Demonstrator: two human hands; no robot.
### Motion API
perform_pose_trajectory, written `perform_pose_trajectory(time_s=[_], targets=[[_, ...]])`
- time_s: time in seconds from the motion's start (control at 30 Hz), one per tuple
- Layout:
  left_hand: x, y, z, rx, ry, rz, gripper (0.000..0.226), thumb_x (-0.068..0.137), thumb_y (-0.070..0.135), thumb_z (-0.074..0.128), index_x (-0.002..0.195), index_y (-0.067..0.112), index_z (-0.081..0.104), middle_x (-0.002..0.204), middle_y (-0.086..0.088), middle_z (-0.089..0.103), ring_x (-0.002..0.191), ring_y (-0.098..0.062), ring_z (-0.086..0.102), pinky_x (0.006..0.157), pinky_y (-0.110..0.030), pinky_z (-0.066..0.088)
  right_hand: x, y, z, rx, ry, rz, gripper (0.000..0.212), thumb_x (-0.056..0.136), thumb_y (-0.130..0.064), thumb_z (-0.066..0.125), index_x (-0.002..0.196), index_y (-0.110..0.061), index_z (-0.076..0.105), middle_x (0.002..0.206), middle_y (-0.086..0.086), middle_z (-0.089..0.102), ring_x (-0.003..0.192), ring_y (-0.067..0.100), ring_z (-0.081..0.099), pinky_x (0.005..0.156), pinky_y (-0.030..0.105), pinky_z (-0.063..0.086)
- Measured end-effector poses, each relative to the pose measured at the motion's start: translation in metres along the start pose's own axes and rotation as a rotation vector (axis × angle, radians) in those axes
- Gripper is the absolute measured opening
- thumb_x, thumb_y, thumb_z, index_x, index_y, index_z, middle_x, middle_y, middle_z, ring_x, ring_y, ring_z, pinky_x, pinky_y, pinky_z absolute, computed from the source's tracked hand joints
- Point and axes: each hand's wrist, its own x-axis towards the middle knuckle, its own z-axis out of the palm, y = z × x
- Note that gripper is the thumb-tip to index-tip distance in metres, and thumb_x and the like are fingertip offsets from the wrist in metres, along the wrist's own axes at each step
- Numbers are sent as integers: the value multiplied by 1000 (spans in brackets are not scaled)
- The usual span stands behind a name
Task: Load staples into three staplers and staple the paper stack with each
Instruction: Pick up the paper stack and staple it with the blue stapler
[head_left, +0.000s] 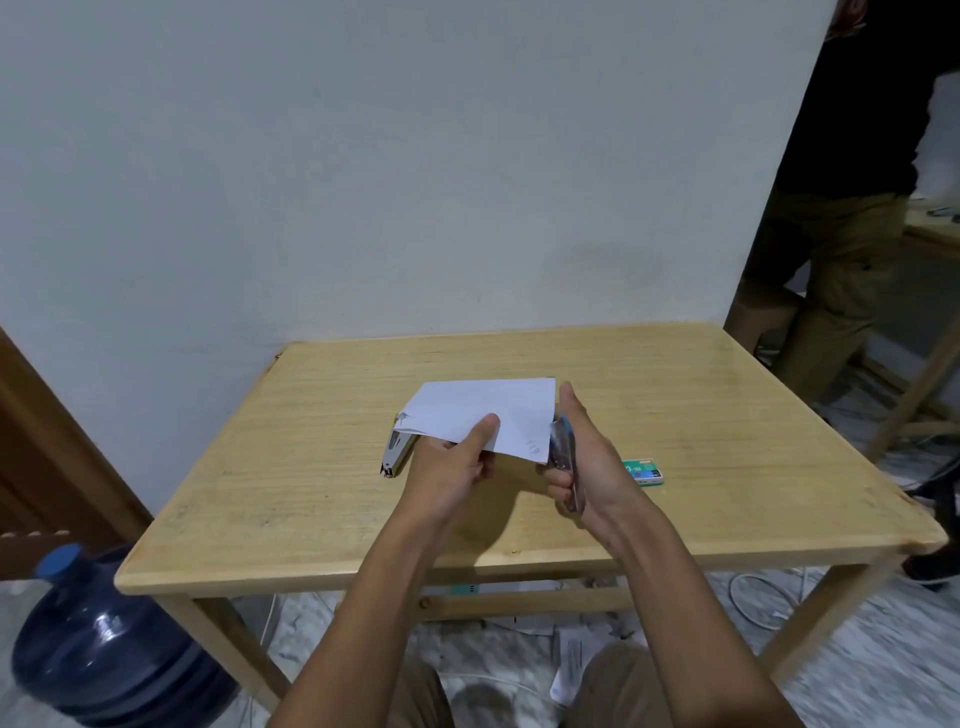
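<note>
My left hand (457, 465) pinches the near edge of a white paper stack (483, 413) and holds it lifted above the wooden table (291, 499). In my right hand (587, 467) is a small blue and silver stapler (563, 452), its jaws at the paper's right near corner. A second, silver stapler (396, 454) lies on the table to the left, partly under the paper. A green staple box (644, 472) lies on the table just right of my right hand. A third stapler is not visible.
A blue water jug (104, 654) stands on the floor at the table's left front corner. Another person (852, 208) stands at the back right by a second table (935, 234). Papers and cables lie on the floor under the table.
</note>
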Motion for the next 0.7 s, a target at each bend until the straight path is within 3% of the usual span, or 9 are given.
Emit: perform_pose_trajectory(time_s=[0.07,0.17,0.27,0.33,0.4,0.47,0.6,0.7], targets=[[-3,0,1,-12,-38,-8,21,94,24,63,110,11,70,78,9,69,53,-2,54,67,-29,45,6,-2,-3,-30,51,-56,51,81,-66,63,94,-17,66,55,-5,46,42,8,31,42,22,26],[-2,-1,-3,-61,-100,-66,25,93,25,64,113,11,67,77,1,68,61,-11,57,71,-34,48,12,-6,-9,-48,120,-145,32,89,-38,70,109,-14,67,60,-6,53,43,8,30,43,23,26],[3,7,-13,-310,-149,-190,29,93,29,63,113,9,64,81,-8,64,69,-20,59,70,-36,49,13,-13,-21,-33,75,-202,13,90,-29,69,101,-23,70,73,4,55,48,12,25,46,29,17],[10,14,-22,-419,-147,-241,31,93,34,61,110,8,66,86,-7,69,73,-19,65,66,-32,55,10,-20,-33,-56,27,-229,13,91,-26,69,103,-23,71,77,4,62,48,12,24,43,24,19],[18,19,-28,-295,-159,-252,29,96,31,58,107,7,68,85,-3,72,69,-15,68,56,-25,54,7,-28,-43,-97,-44,-232,22,93,-23,66,114,-18,68,69,-1,62,42,9,28,38,19,26],[26,24,-24,-139,-169,-244,27,96,25,58,108,2,68,92,-6,74,74,-18,69,56,-24,52,5,-36,-51,-174,-76,-235,24,94,-22,64,117,-16,67,63,-6,60,40,7,32,38,18,28],[53,33,7,-19,-70,-140,17,97,15,59,83,7,64,69,-8,64,52,-13,59,46,-19,46,9,-50,-62,-305,256,-239,30,92,-33,66,120,-22,63,74,-2,58,47,7,39,41,18,31],[85,33,37,47,-16,-48,12,95,18,60,91,8,66,84,-13,62,67,-19,60,62,-26,50,15,-59,-75,-344,431,-260,35,91,-37,65,117,-13,61,77,1,49,56,12,36,52,24,32]])
